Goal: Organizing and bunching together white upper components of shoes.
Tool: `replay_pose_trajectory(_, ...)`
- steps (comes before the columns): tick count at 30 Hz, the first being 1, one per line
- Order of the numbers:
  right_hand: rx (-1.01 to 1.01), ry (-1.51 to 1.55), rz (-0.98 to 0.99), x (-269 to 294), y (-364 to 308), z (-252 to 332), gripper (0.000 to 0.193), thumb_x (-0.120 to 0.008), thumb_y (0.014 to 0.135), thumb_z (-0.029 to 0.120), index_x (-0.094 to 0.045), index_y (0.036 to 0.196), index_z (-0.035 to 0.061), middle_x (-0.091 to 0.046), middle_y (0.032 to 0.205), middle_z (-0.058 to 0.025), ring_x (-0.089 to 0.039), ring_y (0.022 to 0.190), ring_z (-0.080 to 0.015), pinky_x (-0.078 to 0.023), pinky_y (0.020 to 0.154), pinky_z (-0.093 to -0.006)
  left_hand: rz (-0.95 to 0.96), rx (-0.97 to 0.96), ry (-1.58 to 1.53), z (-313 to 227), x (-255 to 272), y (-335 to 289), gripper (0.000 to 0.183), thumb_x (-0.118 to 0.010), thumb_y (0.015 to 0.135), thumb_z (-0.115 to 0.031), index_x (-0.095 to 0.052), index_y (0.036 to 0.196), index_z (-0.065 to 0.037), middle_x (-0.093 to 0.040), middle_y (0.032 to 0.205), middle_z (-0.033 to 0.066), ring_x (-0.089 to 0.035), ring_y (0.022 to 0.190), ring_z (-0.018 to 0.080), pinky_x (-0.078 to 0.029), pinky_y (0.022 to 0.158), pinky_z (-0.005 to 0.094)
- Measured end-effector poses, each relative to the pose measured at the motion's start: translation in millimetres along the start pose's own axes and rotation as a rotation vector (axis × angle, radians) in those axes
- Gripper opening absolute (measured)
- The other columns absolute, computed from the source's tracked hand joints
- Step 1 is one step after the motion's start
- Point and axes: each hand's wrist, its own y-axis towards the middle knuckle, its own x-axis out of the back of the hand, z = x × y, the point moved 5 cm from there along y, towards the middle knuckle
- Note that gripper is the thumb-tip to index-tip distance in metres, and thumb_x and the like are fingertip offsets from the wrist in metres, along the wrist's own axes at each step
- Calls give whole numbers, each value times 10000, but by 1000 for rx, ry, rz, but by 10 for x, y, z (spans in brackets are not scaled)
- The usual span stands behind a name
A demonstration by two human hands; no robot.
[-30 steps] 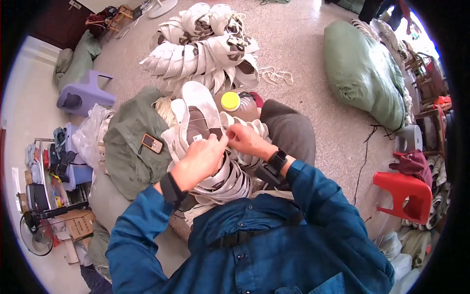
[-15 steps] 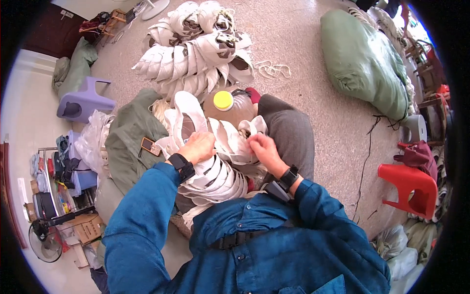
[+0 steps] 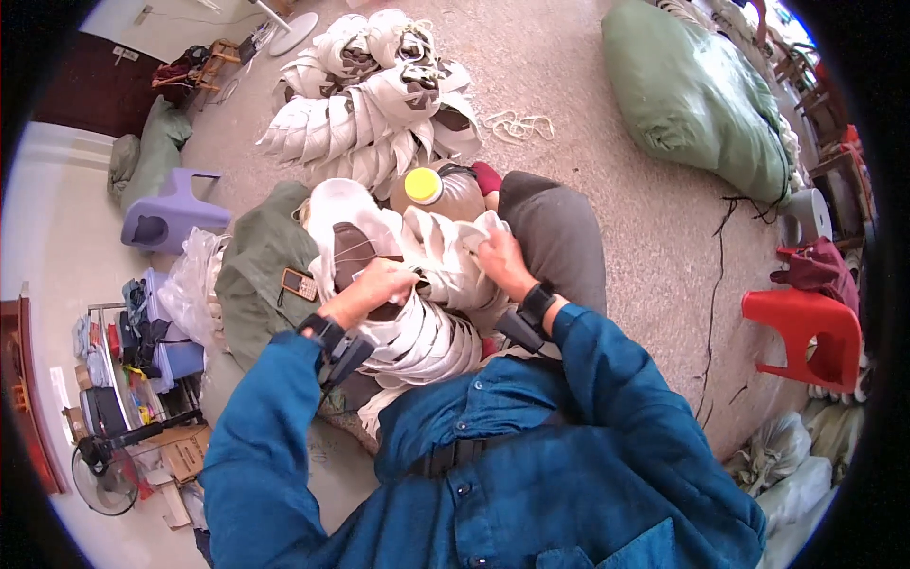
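Observation:
A bundle of nested white shoe uppers lies across my lap. Beside it, toward the left knee, one upper with a brown inside is spread with its rounded end pointing away from me. My left hand is closed on the edge of this upper, where thin pale thread or lace shows. My right hand is closed on a white upper at the right end of the lap pile. Its fingertips are partly hidden by the folds. Just beyond stands a clear container with a yellow lid.
A large heap of stacked uppers sits on the floor ahead, with a loose pale cord beside it. A small phone rests on green cloth. To the right are a green sack and a red stool; a purple stool stands left.
My right hand has closed around the upper's edge. The spread upper has shifted left and opened, showing more brown inside. My left hand has turned slightly, and the view has tilted a little.

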Motion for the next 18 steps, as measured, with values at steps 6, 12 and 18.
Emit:
replay_pose_trajectory(6,227,363,48,519,23,1477,247,-476,934,119,-677,1008,-4,-615,829,71,-525,768,-49,-440,645,-254,-476,-144,-332,-844,414,-1427,178,-621,906,-160,-638,784,-31,-567,624,-15,-482,549,61,-356,542,218)
replay_pose_trajectory(12,430,804,112,1159,-526,3146,198,-556,968,175,-707,947,48,-652,810,40,-574,720,-48,-451,604,-208,-835,-446,-326,-1421,404,-2647,92,-641,868,-71,-658,910,8,-563,702,-11,-471,601,48,-347,545,209)
replay_pose_trajectory(18,405,872,129,1475,-1291,3650,269,-577,964,131,-620,1177,-27,-675,1098,-87,-656,975,-172,-521,840,-293,-1201,-366,154,-1218,339,-3089,179,-706,803,-17,-654,967,33,-677,802,38,-625,763,109,-496,710,252)
